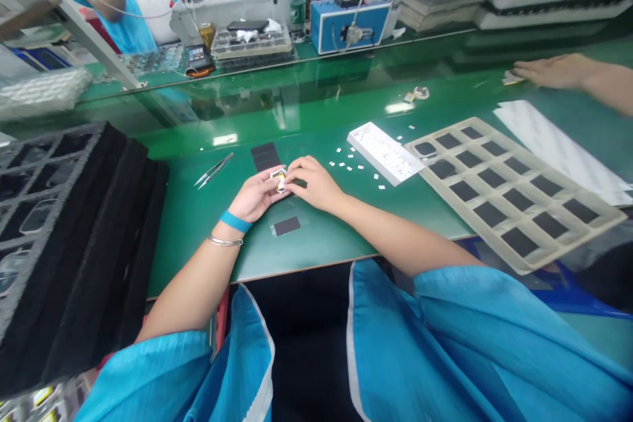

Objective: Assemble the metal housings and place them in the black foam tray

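Observation:
My left hand (252, 199), with a blue band and silver bangles at its wrist, grips a small white-framed part with yellow and black on it (279, 178); its exact kind is too small to tell. From the other side, the fingers of my right hand (312, 183) pinch at the same part and hide some of it. Just behind my hands lies a dark rectangular pad (265, 156). Nearer to me is a dark strip on clear film (287, 226). Metal tweezers (213, 171) rest on the green table (198, 244) to the left.
Small white pieces (350, 157) lie scattered beside a shallow white box (386, 153). At right is a compartment tray (475, 211) with dark rectangles, near white sheets (558, 145). Stacked black foam trays (99, 231) stand left. Another person's hand (554, 71) reaches in far right.

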A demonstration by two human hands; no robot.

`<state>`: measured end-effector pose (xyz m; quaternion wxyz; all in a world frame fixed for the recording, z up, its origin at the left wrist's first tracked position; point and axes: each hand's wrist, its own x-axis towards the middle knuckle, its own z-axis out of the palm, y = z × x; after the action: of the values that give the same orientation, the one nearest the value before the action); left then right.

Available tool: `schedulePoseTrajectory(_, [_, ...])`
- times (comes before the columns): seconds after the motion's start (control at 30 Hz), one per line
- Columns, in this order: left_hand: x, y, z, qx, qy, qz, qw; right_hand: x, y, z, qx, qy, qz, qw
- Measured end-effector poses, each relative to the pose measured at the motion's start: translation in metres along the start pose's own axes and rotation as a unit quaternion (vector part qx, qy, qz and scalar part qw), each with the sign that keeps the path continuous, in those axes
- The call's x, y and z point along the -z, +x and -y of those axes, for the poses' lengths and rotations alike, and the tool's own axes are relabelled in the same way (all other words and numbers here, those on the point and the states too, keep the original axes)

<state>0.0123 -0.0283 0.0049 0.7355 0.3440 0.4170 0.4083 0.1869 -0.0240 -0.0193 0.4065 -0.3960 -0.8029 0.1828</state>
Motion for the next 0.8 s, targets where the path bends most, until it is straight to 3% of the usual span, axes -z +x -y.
schedulePoseTrajectory(0.07, [0.000, -0.001, 0.002, -0.013, 0.013, 0.013, 1.000, 0.000, 0.001, -0.005, -0.078, 0.099, -0.010, 0.992])
schedulePoseTrajectory(0.13, [-0.001, -0.001, 0.003, -0.030, 0.024, 0.033, 0.999, 0.000, 0.002, -0.009, -0.147, 0.209, 0.009, 0.967])
schedulePoseTrajectory(0.23, [0.000, -0.001, 0.006, -0.055, 0.044, 0.054, 0.996, -0.002, 0.003, -0.011, -0.184, 0.350, 0.081, 0.915])
schedulePoseTrajectory(0.3, [0.000, -0.001, 0.007, -0.069, 0.063, 0.057, 0.994, -0.005, 0.002, -0.009, -0.186, 0.393, 0.098, 0.895])
schedulePoseTrajectory(0.47, [0.001, -0.003, 0.007, -0.096, 0.108, 0.040, 0.989, -0.011, -0.004, 0.000, -0.174, 0.352, 0.061, 0.918])
schedulePoseTrajectory(0.63, [0.005, -0.001, 0.003, -0.080, 0.118, 0.036, 0.989, -0.019, 0.000, -0.003, -0.167, 0.290, 0.045, 0.941])
schedulePoseTrajectory(0.8, [0.011, 0.008, -0.008, -0.058, 0.076, -0.005, 0.995, -0.004, 0.009, -0.014, -0.180, 0.293, 0.024, 0.939])
